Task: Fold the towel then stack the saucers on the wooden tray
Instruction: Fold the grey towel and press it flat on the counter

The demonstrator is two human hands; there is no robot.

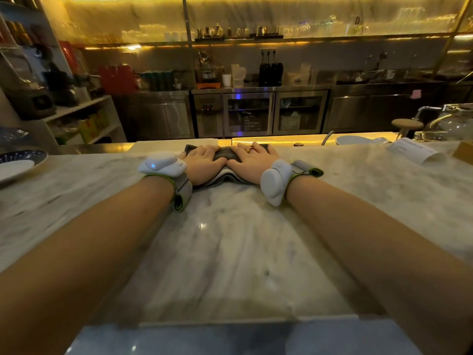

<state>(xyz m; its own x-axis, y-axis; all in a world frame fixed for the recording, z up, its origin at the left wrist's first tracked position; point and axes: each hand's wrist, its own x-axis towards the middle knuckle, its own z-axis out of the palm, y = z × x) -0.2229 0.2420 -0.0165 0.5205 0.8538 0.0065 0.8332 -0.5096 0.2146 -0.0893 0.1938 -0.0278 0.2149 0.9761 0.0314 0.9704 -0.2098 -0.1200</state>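
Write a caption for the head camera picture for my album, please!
Both hands, left and right, press flat on a folded towel on the marble counter.

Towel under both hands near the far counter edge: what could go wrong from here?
1. The towel lies close to the marble counter's far edge. Left hand and right hand press flat on it, so a forward push may slide it off.
2. Folded layers show at its near edge; lifting the hands could let them spring open.
3. A saucer sits at the far left edge of the view and no wooden tray is identifiable, so stacking may need a long reach.
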